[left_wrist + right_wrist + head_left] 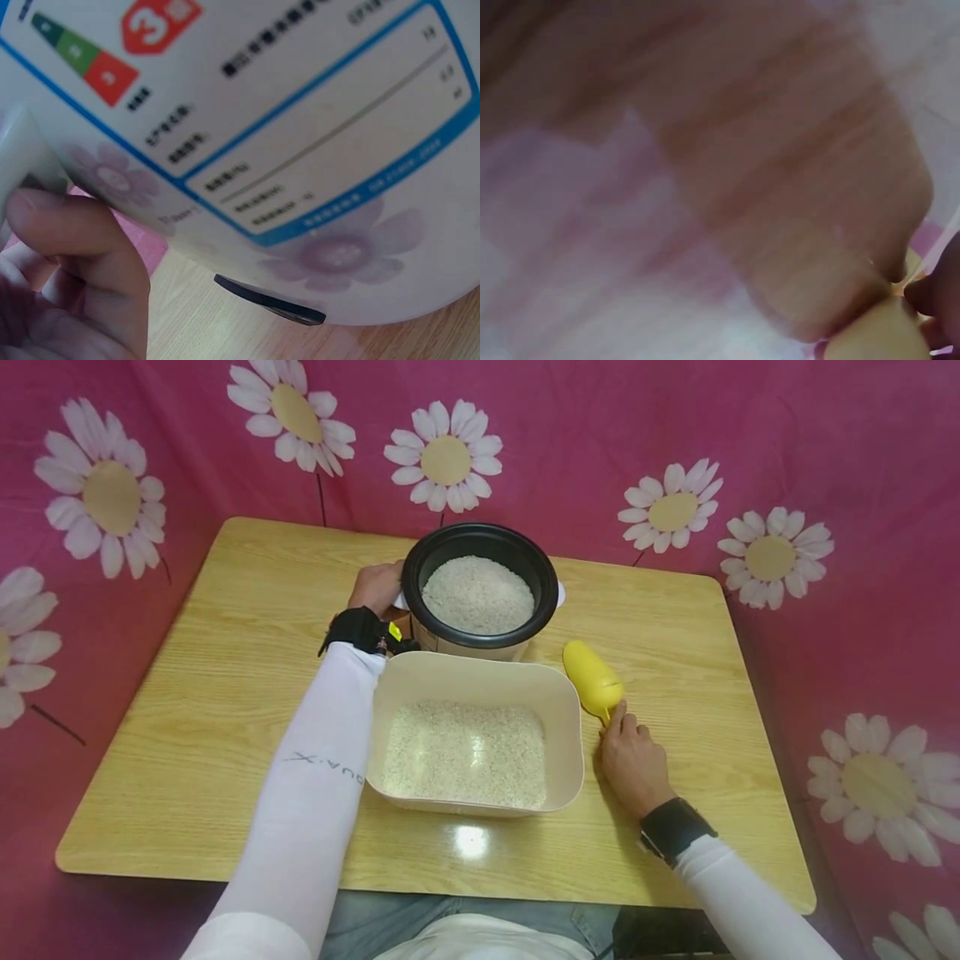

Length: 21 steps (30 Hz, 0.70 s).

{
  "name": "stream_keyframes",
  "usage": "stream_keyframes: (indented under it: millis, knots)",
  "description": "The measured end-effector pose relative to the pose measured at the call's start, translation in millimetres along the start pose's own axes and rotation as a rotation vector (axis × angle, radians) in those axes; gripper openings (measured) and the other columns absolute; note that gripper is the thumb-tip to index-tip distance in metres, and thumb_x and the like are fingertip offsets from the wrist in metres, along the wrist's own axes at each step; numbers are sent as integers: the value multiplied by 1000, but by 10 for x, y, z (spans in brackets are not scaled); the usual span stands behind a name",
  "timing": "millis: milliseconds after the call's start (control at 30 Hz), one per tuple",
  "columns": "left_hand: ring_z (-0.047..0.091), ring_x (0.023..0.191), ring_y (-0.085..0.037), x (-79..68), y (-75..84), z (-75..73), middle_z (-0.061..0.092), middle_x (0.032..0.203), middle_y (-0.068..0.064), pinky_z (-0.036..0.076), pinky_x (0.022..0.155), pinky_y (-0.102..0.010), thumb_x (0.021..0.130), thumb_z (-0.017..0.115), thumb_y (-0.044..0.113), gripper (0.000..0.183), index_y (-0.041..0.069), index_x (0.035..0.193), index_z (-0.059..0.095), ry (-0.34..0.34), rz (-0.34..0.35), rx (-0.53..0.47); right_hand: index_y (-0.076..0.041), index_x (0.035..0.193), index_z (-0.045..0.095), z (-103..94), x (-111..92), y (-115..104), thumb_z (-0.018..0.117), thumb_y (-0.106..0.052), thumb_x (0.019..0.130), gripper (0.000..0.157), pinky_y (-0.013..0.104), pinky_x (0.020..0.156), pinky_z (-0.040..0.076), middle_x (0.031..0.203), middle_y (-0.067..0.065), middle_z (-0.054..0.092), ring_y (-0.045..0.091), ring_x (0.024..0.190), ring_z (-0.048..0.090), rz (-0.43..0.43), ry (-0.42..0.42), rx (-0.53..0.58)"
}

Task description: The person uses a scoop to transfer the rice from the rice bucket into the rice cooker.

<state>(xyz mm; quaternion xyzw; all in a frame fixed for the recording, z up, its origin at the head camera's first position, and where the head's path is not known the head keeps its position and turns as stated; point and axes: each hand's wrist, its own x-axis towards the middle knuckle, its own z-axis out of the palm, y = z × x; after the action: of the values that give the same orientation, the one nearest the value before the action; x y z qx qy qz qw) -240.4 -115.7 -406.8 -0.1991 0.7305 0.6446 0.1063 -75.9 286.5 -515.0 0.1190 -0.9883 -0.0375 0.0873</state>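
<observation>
A rice cooker (pixel 542 578) with a dark inner pot stands toward the back of the table, white rice (pixel 480 596) heaped inside. My left hand (pixel 377 587) grips the white side handle (pixel 26 154) of the cooker; in the left wrist view the thumb lies against that handle. Nearer me, a cream rectangular tub (pixel 480 679) holds more rice (pixel 465 756). To the tub's right, a yellow scoop (pixel 592 681) lies on the table, and my right hand (pixel 637 764) holds its thin handle. The right wrist view is blurred, with part of the scoop (pixel 877 337) at the bottom.
The wooden table (pixel 247 710) has rounded corners and its front edge is close to my body. A pink cloth (pixel 555 460) printed with white flowers hangs around the back and sides. The cooker body bears a printed label (pixel 322 127).
</observation>
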Motion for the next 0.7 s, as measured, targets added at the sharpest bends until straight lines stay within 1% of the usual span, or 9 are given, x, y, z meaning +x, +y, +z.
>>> stream_keyframes:
  millis: [100,233,300,400,567,700]
  knots:
    - [61,94,-17,21,6,10,60,104,-3,57,71,-25,98,61,47,47,10,125,69,-1,14,1,21,145,40,-17,5,-12,52,-15,106,54,54,51,55,96,29,60,41,73,63,10,-9,-5]
    - [60,88,-15,54,5,14,59,102,-4,56,65,-23,98,59,48,47,7,120,68,-2,35,39,21,145,40,-10,6,-17,51,-14,105,54,54,51,55,95,29,60,41,71,62,22,-21,2]
    - [60,88,-15,63,-1,18,59,102,-3,56,65,-23,98,58,49,47,8,119,67,-4,31,57,20,145,40,6,1,-16,51,-15,105,55,53,51,55,96,28,60,41,71,63,28,-34,0]
    - [59,89,-16,73,-11,24,59,103,-4,56,65,-23,99,58,51,49,8,120,67,-11,27,65,20,146,40,30,-7,-12,52,-14,105,55,53,51,55,95,27,59,40,70,62,33,-37,0]
    - [60,93,-17,83,-54,6,59,108,-6,56,65,-22,100,56,49,51,6,126,65,-26,42,65,19,146,40,39,-19,-28,51,-13,105,54,54,51,55,98,28,59,41,70,63,28,-25,10]
    - [60,96,-18,94,-98,-26,58,111,-5,56,66,-21,100,57,48,51,6,129,65,-24,32,46,18,149,35,19,-6,-51,46,-12,105,55,54,53,56,101,28,58,39,72,63,41,-85,30]
